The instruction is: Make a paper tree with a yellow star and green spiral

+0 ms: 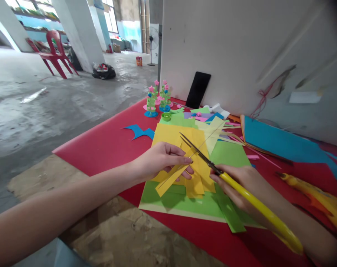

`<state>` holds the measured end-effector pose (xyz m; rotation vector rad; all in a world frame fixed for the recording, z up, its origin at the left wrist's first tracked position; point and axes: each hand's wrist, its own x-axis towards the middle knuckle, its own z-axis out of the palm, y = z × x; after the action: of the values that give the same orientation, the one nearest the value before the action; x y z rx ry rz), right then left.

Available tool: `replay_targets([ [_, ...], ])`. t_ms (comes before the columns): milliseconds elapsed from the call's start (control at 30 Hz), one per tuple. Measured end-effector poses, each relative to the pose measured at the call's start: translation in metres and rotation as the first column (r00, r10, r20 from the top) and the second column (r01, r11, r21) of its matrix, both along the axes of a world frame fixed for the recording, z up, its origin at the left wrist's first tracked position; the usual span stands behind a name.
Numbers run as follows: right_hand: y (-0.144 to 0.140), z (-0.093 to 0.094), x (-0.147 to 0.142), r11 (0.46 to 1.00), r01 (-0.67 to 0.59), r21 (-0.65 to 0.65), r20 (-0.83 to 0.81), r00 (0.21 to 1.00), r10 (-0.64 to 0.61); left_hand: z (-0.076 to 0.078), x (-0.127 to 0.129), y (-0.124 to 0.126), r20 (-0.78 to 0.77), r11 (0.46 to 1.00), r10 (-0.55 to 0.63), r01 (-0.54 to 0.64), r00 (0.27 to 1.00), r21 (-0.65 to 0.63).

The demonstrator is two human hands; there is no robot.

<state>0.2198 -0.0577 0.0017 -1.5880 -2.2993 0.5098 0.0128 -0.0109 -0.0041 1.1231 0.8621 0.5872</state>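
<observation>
My left hand (168, 161) pinches a folded yellow paper strip (171, 181) between thumb and fingers. A thin wire-like line (207, 140) runs up and right from those fingertips; I cannot make out whether it is held too. My right hand (238, 185) is closed on scissors (241, 191) with long yellow handles. Their dark blades point up and left, close to the upper end of the strip; whether they touch it is unclear. Beneath both hands lie yellow paper sheets (171, 133) and green paper sheets (226, 152), along with a loose green strip (231, 213).
Paper flower ornaments (151, 105) stand at the table's back corner near a phone (198, 90) leaning on the wall. Blue paper scraps (139, 132) lie left. A yellow glue gun (316, 196) and blue sheets (277, 139) lie right on the red table cover (107, 148).
</observation>
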Motion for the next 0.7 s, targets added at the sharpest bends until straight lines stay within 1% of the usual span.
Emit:
replay_targets([
  [167,0.0012,-0.0019,-0.0009,1.0,-0.005,0.004,0.006,1.0,0.005,-0.0009,-0.0009,0.0019,-0.023,0.999,-0.002,0.003,1.0,0.044],
  [400,0.0025,-0.0056,-0.0019,1.0,-0.001,0.025,0.022,1.0,0.001,-0.0039,-0.0023,0.0033,-0.044,0.999,0.001,0.001,0.999,0.034],
  [567,0.0024,-0.0062,-0.0019,1.0,-0.008,0.013,0.036,0.999,0.008,-0.0066,-0.0016,0.0042,-0.057,1.0,0.003,-0.002,0.998,0.025],
  [700,0.0034,-0.0047,-0.0005,1.0,0.006,0.019,0.03,1.0,-0.007,-0.0056,-0.0013,0.0046,-0.041,1.0,0.007,-0.008,0.999,-0.008],
])
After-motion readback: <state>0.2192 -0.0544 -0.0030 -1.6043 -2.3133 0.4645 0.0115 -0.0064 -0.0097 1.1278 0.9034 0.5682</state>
